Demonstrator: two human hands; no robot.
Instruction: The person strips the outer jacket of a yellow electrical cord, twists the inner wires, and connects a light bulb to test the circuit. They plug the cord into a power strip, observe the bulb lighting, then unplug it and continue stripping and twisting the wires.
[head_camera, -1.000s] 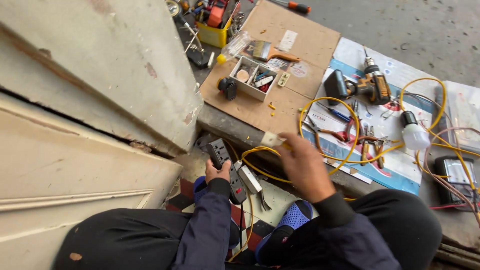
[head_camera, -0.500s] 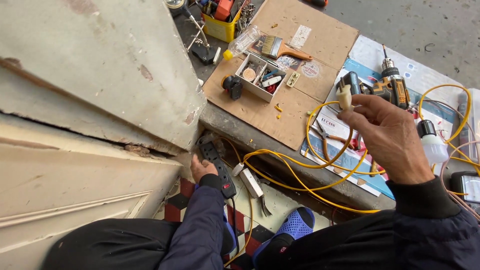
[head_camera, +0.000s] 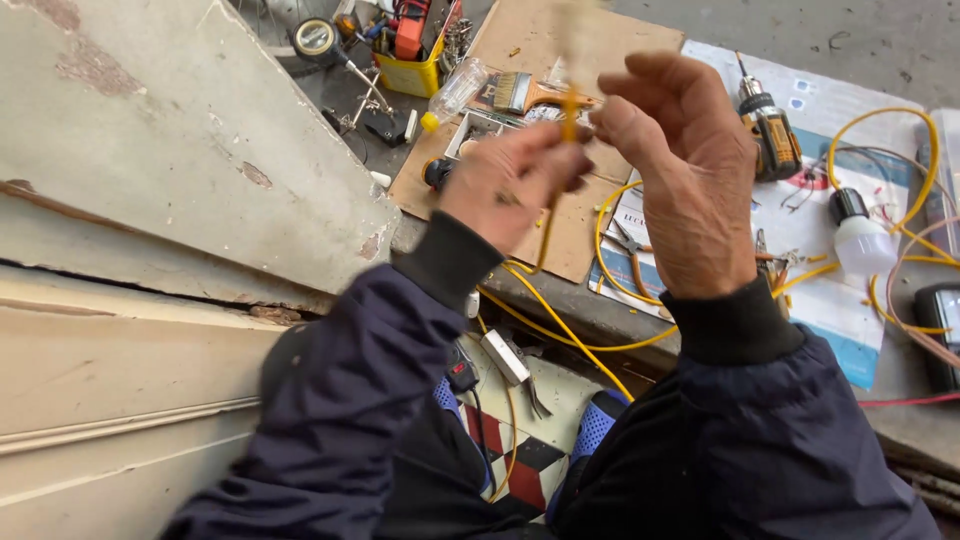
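Above the cardboard sheet (head_camera: 560, 230), both hands are raised close to the camera, pinching the same yellow wire (head_camera: 568, 105). To the sheet's left stands a yellow tool box (head_camera: 410, 72), with a clear plastic bottle (head_camera: 455, 92) lying just beside it. The left hand (head_camera: 505, 180) is closed, thumb and fingers gripping the wire, which hangs down from it toward the sheet. The wire's upper end is blurred. The right hand (head_camera: 690, 170), right of the sheet, is curled, its fingertips touching the wire near the top. Further right of the sheet, a cordless drill (head_camera: 765, 125) and a white light bulb (head_camera: 862, 240) lie on a printed paper (head_camera: 830, 330) among yellow wire loops.
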